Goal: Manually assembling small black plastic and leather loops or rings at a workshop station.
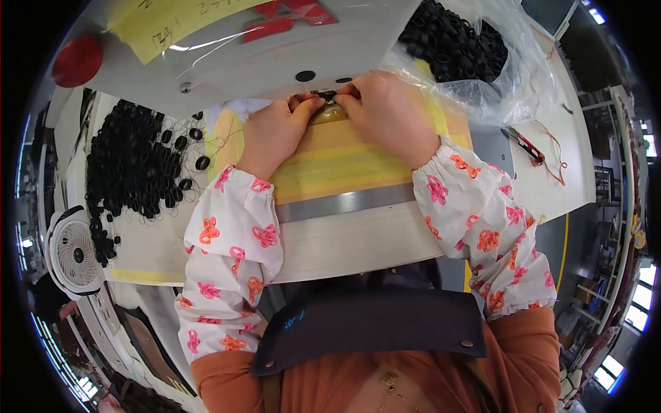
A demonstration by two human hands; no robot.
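My left hand (272, 134) and my right hand (389, 113) meet under the front of a pale grey machine head (241, 65). Thumbs and fingers of both are pinched on a small black band piece (323, 94), mostly hidden by the fingertips. It sits just above a rounded, brassy-looking part (330, 113) of the machine bed. Below the wrists lies a work surface covered in yellow tape (337, 162), with a metal strip (348, 202) along its near side.
At left, many black loops (131, 165) lie heaped, joined by loose threads. A clear plastic bag (537, 86) of black rings (454, 41) stands back right. Near it lies a red-and-black cutter-like tool (527, 146) with an orange cord. A white fan (77, 255) stands beyond the left edge.
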